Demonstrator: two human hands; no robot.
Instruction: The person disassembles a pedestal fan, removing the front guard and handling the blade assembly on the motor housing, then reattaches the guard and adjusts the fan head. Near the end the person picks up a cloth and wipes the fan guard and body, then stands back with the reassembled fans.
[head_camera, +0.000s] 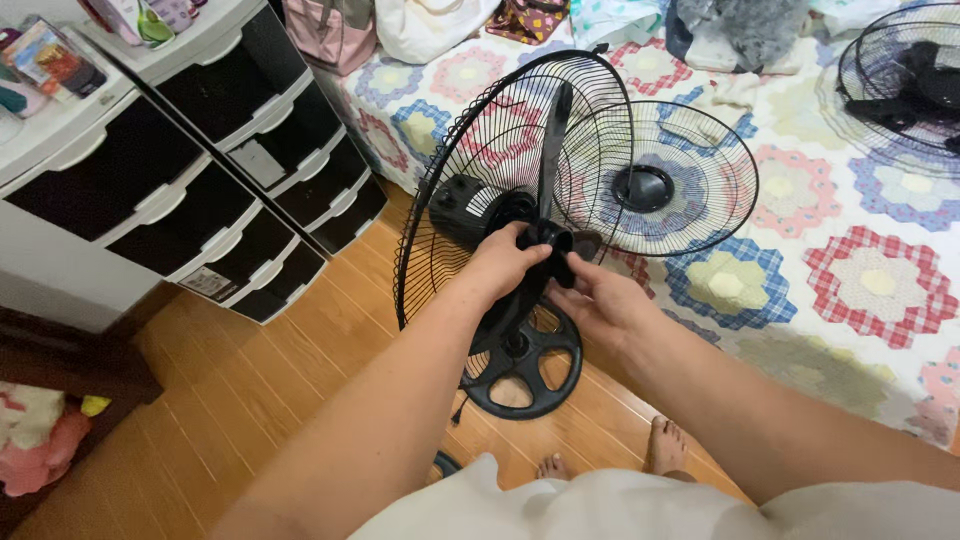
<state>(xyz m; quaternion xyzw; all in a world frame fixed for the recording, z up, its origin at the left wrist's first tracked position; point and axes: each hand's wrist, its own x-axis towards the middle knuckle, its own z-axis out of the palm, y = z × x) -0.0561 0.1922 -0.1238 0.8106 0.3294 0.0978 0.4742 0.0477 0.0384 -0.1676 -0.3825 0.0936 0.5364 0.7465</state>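
A black stand fan stands on the wooden floor before me, its rear wire guard (450, 190) still on and its dark blade (553, 150) upright at the hub. My left hand (505, 262) grips the blade hub from the left. My right hand (598, 300) holds the same hub from the right, fingers curled under it. The motor housing (462, 208) sits behind the guard. The round black base (522, 372) rests on the floor below my hands. A loose front wire guard (690, 185) lies on the patchwork bedspread behind the fan.
White drawer units with dark fronts (200, 190) stand at left. The bed with a patchwork quilt (850, 270) fills the right, with another fan (900, 85) on it and bags (420, 25) at the back. My bare feet (660, 450) are near the base.
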